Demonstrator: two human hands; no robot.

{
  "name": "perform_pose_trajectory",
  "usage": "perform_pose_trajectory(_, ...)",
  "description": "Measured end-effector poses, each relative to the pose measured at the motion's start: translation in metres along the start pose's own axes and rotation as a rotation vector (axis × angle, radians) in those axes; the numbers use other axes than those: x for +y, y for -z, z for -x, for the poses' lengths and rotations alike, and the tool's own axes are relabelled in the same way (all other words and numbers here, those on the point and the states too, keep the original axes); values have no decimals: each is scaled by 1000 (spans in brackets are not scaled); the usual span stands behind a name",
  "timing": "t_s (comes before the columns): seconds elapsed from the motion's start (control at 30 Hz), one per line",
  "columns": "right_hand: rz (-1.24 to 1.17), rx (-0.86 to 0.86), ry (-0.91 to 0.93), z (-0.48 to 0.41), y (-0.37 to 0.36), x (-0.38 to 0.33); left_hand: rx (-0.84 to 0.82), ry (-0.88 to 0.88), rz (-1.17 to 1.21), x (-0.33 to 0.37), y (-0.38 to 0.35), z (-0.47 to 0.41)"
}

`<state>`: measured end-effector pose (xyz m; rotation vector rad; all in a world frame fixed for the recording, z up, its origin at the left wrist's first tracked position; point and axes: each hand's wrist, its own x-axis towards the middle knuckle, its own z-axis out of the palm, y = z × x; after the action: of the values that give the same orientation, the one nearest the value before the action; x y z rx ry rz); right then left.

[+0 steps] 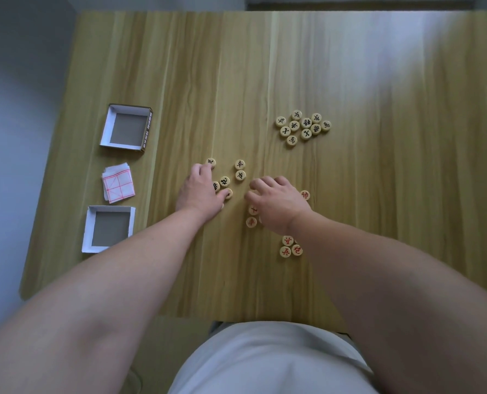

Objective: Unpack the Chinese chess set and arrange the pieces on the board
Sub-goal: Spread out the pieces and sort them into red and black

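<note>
Round wooden chess pieces lie loose on the wooden table [350,194]. A cluster of several black-lettered pieces [303,127] sits at the back right. My left hand [198,191] rests palm down over a few black-lettered pieces [224,181], its fingertips touching one [211,162]. Two more black pieces [240,169] lie just right of it. My right hand [276,203] lies curled over several red-lettered pieces [251,222], hiding some. Three red pieces [291,246] show beside my right wrist. The folded paper board [118,184] with red lines lies unopened at the left.
An empty white box half [126,127] stands at the left, behind the folded board. A second empty box half [108,228] sits in front of it, near the table's left edge. My white shirt fills the bottom of the view.
</note>
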<state>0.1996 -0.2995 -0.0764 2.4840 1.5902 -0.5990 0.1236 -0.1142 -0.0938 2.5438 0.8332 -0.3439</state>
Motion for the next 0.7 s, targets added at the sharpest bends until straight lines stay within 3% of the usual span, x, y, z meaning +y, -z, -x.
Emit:
perform_pose_trajectory(0.17, 0, -20, -55, -3, 0, 6, 29, 91, 66, 8, 4, -5)
perform_pose_trajectory(0.37, -11, -38, -2, -11, 4, -2, 108, 336, 227, 4, 6, -12)
perform_pose_trajectory(0.57, -19, -60, -5, -23, 0, -8, -52, 179, 119, 0, 5, -20)
perform_pose_trajectory(0.7, -19, -45, -8, -27, 1, -4, -71, 111, 125, 5, 1, -24)
